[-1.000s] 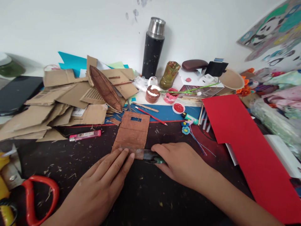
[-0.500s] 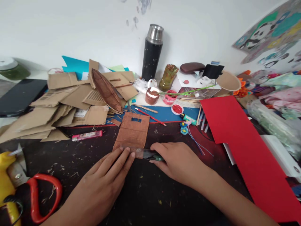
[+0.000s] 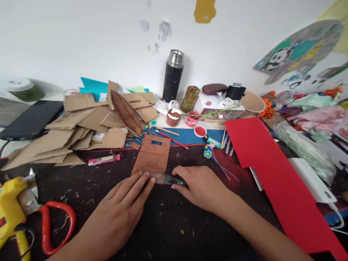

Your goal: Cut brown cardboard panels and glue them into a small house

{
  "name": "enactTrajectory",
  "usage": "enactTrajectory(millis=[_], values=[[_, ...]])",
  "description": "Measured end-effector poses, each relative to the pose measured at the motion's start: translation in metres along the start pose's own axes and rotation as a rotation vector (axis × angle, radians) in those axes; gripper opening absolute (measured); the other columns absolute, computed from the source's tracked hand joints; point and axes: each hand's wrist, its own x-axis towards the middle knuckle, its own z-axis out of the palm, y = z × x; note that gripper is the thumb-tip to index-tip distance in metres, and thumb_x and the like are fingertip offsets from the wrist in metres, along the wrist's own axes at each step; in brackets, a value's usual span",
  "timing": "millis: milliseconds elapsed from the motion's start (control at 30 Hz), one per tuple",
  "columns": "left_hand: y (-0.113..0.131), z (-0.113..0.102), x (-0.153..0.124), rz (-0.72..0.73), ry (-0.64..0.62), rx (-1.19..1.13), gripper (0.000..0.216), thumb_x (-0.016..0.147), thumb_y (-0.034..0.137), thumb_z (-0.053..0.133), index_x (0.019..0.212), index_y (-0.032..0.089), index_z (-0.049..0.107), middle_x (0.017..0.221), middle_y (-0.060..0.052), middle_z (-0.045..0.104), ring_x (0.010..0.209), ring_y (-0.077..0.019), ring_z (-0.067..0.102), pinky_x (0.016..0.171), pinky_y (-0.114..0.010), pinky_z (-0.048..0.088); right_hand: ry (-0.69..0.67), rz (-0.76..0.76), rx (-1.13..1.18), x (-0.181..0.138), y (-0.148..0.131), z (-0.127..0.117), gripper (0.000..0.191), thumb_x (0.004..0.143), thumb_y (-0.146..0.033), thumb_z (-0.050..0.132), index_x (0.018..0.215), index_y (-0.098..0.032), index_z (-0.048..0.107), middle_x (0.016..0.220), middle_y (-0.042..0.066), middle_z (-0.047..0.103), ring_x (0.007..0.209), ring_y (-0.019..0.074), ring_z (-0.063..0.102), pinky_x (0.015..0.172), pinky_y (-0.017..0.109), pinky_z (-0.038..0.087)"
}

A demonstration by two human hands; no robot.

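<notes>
Card (image 3: 152,156) on a dark, messy table (image 3: 168,224)

The table is nearly black, with pale specks and bits on it. A blue mat (image 3: 187,135) with a red edge lies along the back. Behind it stands a white wall (image 3: 95,36) with grey marks, one yellow sticker (image 3: 205,11) and one panda picture (image 3: 304,47).

The one brown card lies flat near the middle of the table, its far end touching the blue mat. It has one slot near that end. One see-through strip (image 3: 160,178) goes across its near end. The left hand (image 3: 116,210) lies palm down, its fingers close together with small gaps, tips on the strip. The right hand (image 3: 201,186) pinches one green tool (image 3: 178,182) between thumb and finger; I cannot tell how its other fingers are bent.

At the back are one flask (image 3: 172,81), one jar (image 3: 189,99), two pots, brown (image 3: 173,120) and pink (image 3: 191,121), and one red lid (image 3: 200,131). One red pencil (image 3: 172,139) lies behind the card. One boat (image 3: 126,114) leans on a cardboard pile (image 3: 59,139), too jumbled to count. On the left are one glue gun (image 3: 11,206) and one pair of scissors (image 3: 45,228). One red sheet (image 3: 272,174) lies on the right.
</notes>
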Motion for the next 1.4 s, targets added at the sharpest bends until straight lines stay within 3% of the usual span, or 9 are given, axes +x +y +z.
enactTrajectory(millis=[633, 933, 1400], values=[[0.0025, -0.0011, 0.0007, 0.001, 0.027, 0.010, 0.049, 0.102, 0.016, 0.049, 0.150, 0.014, 0.063, 0.151, -0.016, 0.067, 0.141, -0.0313, 0.059, 0.115, -0.044, 0.046, 0.002, -0.025, -0.026, -0.0010, 0.0008, 0.0014, 0.021, 0.104, -0.036, 0.069, 0.118, -0.020, 0.063, 0.104, 0.006, 0.080, 0.094, 0.0253, 0.076, 0.070, 0.033, 0.042], [0.0064, -0.0051, 0.0027, -0.044, 0.053, -0.007, 0.038, 0.106, 0.019, 0.047, 0.132, 0.015, 0.075, 0.132, -0.014, 0.076, 0.127, -0.0301, 0.067, 0.110, -0.045, 0.049, -0.019, -0.010, -0.028, -0.0001, 0.0001, 0.0001, 0.022, 0.105, -0.036, 0.069, 0.119, -0.020, 0.064, 0.103, 0.006, 0.080, 0.093, 0.0261, 0.076, 0.071, 0.034, 0.041], [0.0034, -0.0074, 0.0076, -0.013, 0.042, 0.010, 0.042, 0.107, 0.018, 0.045, 0.141, 0.012, 0.069, 0.141, -0.015, 0.074, 0.126, -0.0312, 0.065, 0.106, -0.045, 0.047, -0.037, -0.001, -0.038, 0.0003, 0.0007, 0.0007, 0.025, 0.105, -0.038, 0.069, 0.121, -0.019, 0.064, 0.105, 0.007, 0.080, 0.097, 0.0281, 0.077, 0.072, 0.035, 0.044]])
